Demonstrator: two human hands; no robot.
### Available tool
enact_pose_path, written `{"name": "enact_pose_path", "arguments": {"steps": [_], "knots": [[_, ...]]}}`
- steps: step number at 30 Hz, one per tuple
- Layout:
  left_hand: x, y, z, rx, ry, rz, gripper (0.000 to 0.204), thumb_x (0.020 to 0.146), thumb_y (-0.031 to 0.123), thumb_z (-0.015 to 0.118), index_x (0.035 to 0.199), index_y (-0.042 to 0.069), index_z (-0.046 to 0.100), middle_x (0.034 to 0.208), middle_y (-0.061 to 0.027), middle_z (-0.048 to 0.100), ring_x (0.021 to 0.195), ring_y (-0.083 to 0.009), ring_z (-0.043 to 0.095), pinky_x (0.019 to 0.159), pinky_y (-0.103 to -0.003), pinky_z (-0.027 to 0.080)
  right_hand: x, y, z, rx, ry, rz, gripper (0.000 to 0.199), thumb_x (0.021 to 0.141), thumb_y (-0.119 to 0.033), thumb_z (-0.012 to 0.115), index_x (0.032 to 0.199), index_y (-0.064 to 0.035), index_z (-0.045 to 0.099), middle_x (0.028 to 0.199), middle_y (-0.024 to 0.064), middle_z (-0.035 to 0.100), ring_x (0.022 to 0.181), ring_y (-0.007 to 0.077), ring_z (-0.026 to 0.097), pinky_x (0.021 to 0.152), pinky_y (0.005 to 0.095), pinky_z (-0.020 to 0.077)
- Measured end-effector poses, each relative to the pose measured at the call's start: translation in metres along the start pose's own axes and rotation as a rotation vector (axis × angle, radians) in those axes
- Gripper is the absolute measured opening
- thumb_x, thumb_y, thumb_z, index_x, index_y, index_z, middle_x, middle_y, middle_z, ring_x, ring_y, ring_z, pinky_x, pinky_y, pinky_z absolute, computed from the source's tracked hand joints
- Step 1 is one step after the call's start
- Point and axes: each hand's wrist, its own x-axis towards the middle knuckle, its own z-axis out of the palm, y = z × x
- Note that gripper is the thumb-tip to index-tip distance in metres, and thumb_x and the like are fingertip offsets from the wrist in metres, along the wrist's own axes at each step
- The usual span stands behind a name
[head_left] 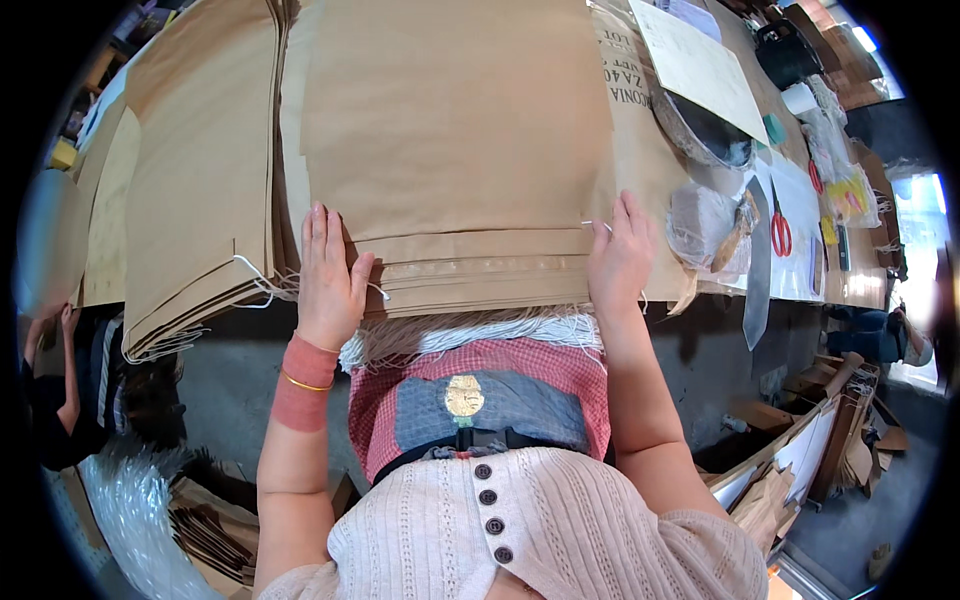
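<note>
A stack of large brown paper sacks point(460, 130) lies in front of me, their folded lower edges layered toward my waist. My left hand point(328, 275) rests flat on the stack's left edge, fingers stretched and thumb apart. On the right edge lies my right hand point(620, 255), its fingers extended, with a short white string end by the thumb. Another white string end pokes out beside my left hand. Below the stack's front edge, a bundle of white strings point(540, 330) hangs across my red checked apron point(480, 357).
A second stack of brown sacks point(190, 150) with loose strings stands at the left. Red-handled scissors point(781, 232), a clear plastic bag point(697, 222) and a white board point(700, 65) lie to the right. Another person's arm point(68, 375) shows at far left; cardboard point(790, 470) stands low right.
</note>
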Motion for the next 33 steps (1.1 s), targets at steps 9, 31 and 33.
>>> {"name": "enact_pose_path", "arguments": {"steps": [9, 31, 33], "knots": [[-0.009, 0.016, -0.043, -1.326, 0.158, -0.56, 0.036, 0.091, 0.017, 0.059, 0.117, -0.006, 0.049, 0.094, -0.0096, 0.06, 0.079, -0.0152, 0.06, 0.068, -0.026, 0.051, 0.018, 0.024, -0.085, 1.561, -0.502, 0.627, 0.059, 0.075, 0.007, 0.04, 0.134, 0.0055, 0.039, 0.128, 0.0144, 0.053, 0.102, 0.0191, 0.06, 0.087, 0.0291, 0.0477], [-0.111, -0.372, -0.193, 0.307, 0.35, -1.045, 0.034, 0.077, 0.033, 0.065, 0.09, 0.002, 0.067, 0.09, -0.0202, 0.066, 0.084, -0.0366, 0.063, 0.078, -0.043, 0.05, 0.04, -0.325, 0.073, 1.319, -1.105, 0.092, 0.045, 0.09, -0.005, 0.049, 0.134, -0.0004, 0.041, 0.074, 0.0035, 0.056, 0.06, 0.0074, 0.054, 0.054, 0.0233, 0.0468], [-0.094, -0.319, -0.174, 0.519, 0.535, -0.918, 0.038, 0.084, 0.033, 0.06, 0.112, 0.007, 0.061, 0.106, -0.016, 0.064, 0.095, -0.0339, 0.06, 0.081, -0.043, 0.048, 0.026, -0.278, 0.047, 1.296, -1.093, -0.037, 0.048, 0.091, -0.009, 0.055, 0.135, -0.0006, 0.04, 0.085, 0.005, 0.06, 0.071, 0.0098, 0.058, 0.062, 0.0243, 0.0498]]}}
